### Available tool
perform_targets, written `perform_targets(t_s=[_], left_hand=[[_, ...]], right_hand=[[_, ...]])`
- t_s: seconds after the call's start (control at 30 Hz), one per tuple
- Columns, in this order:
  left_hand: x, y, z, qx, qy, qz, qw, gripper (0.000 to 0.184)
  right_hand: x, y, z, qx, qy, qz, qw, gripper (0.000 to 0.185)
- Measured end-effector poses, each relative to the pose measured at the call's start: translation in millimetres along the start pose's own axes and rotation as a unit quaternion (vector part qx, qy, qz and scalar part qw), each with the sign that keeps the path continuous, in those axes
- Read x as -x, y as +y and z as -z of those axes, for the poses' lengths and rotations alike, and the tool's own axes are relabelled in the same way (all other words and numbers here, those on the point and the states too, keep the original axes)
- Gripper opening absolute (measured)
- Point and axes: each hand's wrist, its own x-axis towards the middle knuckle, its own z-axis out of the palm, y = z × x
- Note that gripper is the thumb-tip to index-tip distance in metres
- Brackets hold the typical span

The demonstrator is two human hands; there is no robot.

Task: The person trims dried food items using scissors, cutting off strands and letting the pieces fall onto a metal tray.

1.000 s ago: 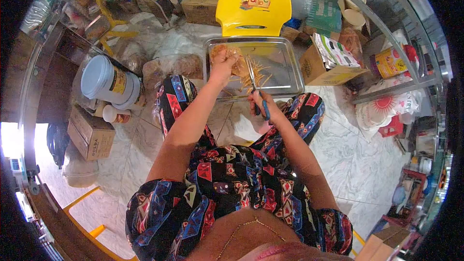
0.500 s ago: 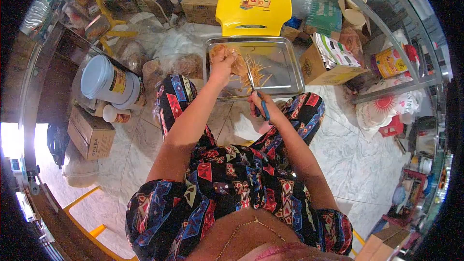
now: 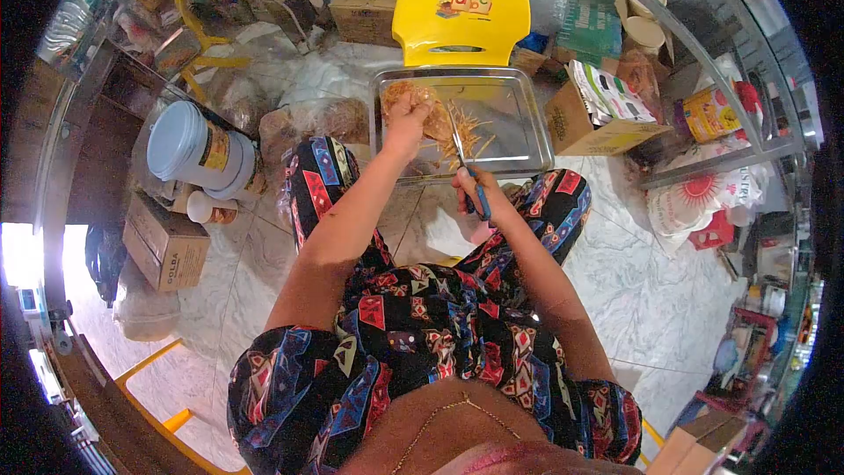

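Note:
My left hand (image 3: 411, 116) is closed on a thin, orange-brown flat sheet (image 3: 434, 126), perhaps folded or stacked; its exact kind is unclear. It is held over the left part of a clear rectangular tray (image 3: 534, 127). In my right hand (image 3: 480, 196) is a pair of scissors (image 3: 480, 202) with blue handles, the fingers wrapped around them. The blades point away from me, along the right edge of the sheet. Thin light-brown strips (image 3: 471, 137) lie in a loose pile in the tray, just right of the blades.
A yellow chair (image 3: 462, 22) stands behind the tray. To the right is an open cardboard box (image 3: 580, 123) with packets on it. Buckets (image 3: 198, 145), a small white jar (image 3: 211, 208) and another carton (image 3: 164, 242) stand on the left. Metal shelving (image 3: 712, 165) lines the right side.
The scissor handles look closer together than before. My left hand and the sheet have turned slightly, showing more of the sheet's top. The tray and surroundings stay in place.

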Motion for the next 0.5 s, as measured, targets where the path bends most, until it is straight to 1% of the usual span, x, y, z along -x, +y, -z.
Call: perform_targets(t_s=[0.07,0.2,0.27,0.4,0.47,0.5], left_hand=[[1.0,1.1,-2.9,0.021,0.029,0.003,0.999,0.028],[5.3,8.7,-4.5,0.029,0.010,-0.005,1.000,0.026],[8.7,14.3,-8.5,0.045,-0.009,-0.007,0.999,0.025],[6.6,12.3,-7.3,0.058,-0.004,-0.009,0.998,0.024],[7.5,16.3,-7.8,0.040,0.001,-0.023,0.999,0.023],[5.9,13.0,-5.9,0.040,0.001,-0.023,0.999,0.023]], right_hand=[[1.3,-3.4,-0.7,0.001,0.020,-0.008,1.000,0.039],[6.5,-11.3,-0.9,-0.043,0.020,-0.027,0.998,0.038],[6.8,-12.0,-0.6,0.007,0.030,-0.001,1.000,0.037],[2.2,-4.8,-1.2,0.005,0.033,-0.016,0.999,0.036],[-5.8,10.3,0.1,0.034,0.027,0.015,0.999,0.036],[-5.7,8.8,-0.1,0.034,0.027,0.015,0.999,0.036]])
